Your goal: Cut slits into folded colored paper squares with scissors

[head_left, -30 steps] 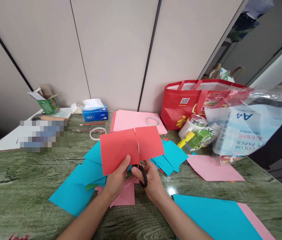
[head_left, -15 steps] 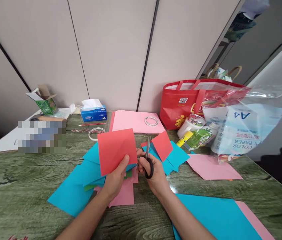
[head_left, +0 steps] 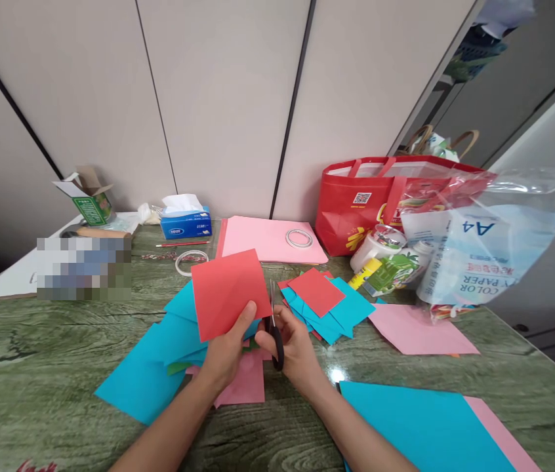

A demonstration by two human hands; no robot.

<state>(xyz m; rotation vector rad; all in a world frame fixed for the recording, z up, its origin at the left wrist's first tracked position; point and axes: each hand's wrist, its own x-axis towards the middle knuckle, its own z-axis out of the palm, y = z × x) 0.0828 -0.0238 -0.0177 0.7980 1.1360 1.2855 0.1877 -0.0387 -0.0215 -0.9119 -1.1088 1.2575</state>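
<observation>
At the middle of the counter [head_left: 36,367], the left hand [head_left: 226,347] held a red sheet [head_left: 228,292], its thumb pressed flat on the paper and the other fingers hidden behind. The right hand's [head_left: 294,347] fingers were curled closed around the black handle of the scissors [head_left: 279,347], whose blades stood upright at the sheet's right edge; whether they had bitten into it could not be told. The cutting seemed partway along: a smaller red piece [head_left: 317,292] lay loose on the blue pieces [head_left: 351,308] to the right, apparently cut already, while the sheet in hand showed no slit across its face. More blue paper [head_left: 137,373] lay to the left, apparently not yet worked, and a large blue sheet [head_left: 405,419] at the near right looked whole. As for writing, the clear plastic bag [head_left: 513,242] at the far right read "A4" and "COLOR", upside down, with "PAPER" beside it and smaller characters that could not be made out. The red shopping bag [head_left: 341,216] behind carried a QR code and a yellow letter, partly hidden. At the far left, the blue tissue box [head_left: 186,225] had an oval logo and the green carton [head_left: 93,208] white characters, both too small to read.
</observation>
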